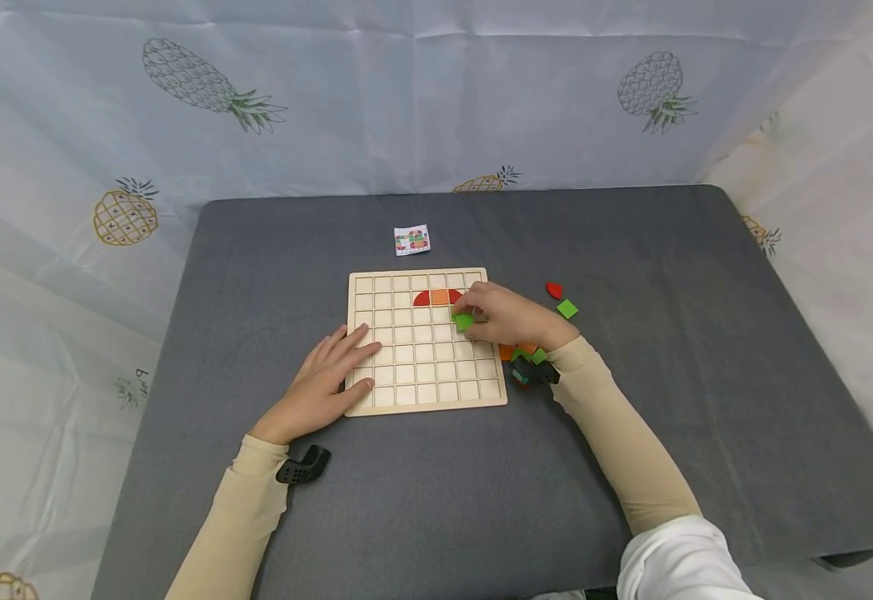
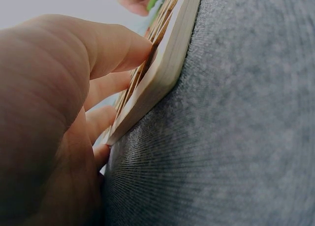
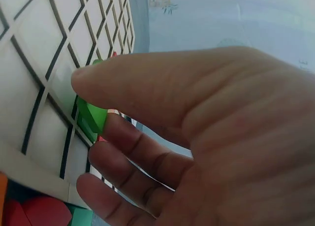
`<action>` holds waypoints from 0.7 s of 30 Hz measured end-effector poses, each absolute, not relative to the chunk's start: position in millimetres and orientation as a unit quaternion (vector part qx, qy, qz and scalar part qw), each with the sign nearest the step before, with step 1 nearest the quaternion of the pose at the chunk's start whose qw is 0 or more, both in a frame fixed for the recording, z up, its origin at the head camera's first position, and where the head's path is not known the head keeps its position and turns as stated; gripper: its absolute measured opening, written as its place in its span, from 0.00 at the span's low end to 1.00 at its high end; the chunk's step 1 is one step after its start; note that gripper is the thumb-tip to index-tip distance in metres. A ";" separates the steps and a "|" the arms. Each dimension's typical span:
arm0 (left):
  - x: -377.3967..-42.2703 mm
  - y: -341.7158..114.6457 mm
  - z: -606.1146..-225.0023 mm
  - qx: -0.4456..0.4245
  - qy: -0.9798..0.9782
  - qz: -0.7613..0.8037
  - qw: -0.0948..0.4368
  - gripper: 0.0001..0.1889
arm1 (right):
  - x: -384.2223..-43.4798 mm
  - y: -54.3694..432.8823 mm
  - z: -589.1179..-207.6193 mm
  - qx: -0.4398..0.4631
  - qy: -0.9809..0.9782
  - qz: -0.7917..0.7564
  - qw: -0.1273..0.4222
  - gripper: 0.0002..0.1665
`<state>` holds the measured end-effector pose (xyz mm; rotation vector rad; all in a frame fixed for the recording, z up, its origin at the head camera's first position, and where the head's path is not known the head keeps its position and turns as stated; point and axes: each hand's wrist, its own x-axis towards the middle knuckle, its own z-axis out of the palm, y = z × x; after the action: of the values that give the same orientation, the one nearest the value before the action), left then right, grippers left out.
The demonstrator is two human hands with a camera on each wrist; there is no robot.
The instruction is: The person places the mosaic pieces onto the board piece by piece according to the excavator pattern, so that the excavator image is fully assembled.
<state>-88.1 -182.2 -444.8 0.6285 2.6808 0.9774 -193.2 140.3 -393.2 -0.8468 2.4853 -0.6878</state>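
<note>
A wooden grid board (image 1: 404, 372) lies on the dark table. My left hand (image 1: 324, 379) rests on its left edge, fingers spread over the squares; in the left wrist view the thumb (image 2: 120, 48) touches the rim. Over the board's right side, my right hand (image 1: 507, 315) pinches a green tile (image 1: 464, 322) between thumb and fingers. The right wrist view shows this green tile (image 3: 92, 118) close to the grid, partly hidden by the thumb. Just above it on the board sit an orange square (image 1: 440, 297) and red rounded pieces (image 1: 422, 298) on either side.
Behind the board lies a small printed card (image 1: 411, 240) with a coloured pattern. To the right are a red piece (image 1: 554, 290) and a green square (image 1: 567, 309). A pile of orange, green and red pieces (image 1: 507, 352) lies partly under my right wrist.
</note>
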 end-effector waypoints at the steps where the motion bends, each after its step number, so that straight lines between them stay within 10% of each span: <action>1: -88.1 -182.2 -444.8 0.214 0.912 0.333 0.110 0.30 | -192.6 139.7 -393.5 -0.304 0.895 -0.247 0.214 0.18; 21: -88.0 -181.9 -443.5 0.216 0.911 0.334 0.111 0.30 | -187.1 133.6 -396.8 -0.289 0.900 -0.237 0.223 0.16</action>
<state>-88.0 -181.9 -443.5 0.6330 2.6743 0.9815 -187.1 133.6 -396.8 -0.7972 2.4855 -0.6552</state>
